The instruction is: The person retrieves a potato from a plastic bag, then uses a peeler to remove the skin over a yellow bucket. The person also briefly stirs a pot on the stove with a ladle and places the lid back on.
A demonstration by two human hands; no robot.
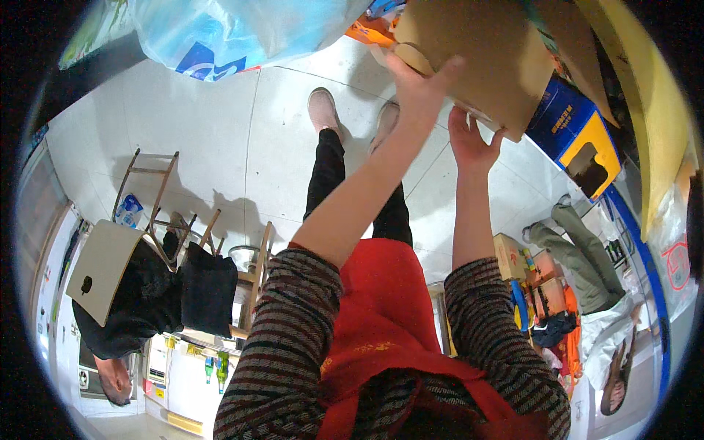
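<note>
A brown cardboard box (484,60) is in front of me at the upper right. My left hand (421,82) grips its left corner, with the thumb laid over the near face and the fingers by a rounded cut-out or flap. Along the box's lower edge, my right hand (473,140) has its fingertips tucked against the cardboard and its thumb near the corner. Part of those fingers is hidden by the box. Both forearms reach up past a red apron (385,291).
A large plastic bag (236,33) fills the upper left. Right of the box stands a blue and yellow carton (575,137). One person sits at left with a laptop (104,269) near a wooden stool (146,170); another person (583,269) stands at right beside stacked boxes (550,291).
</note>
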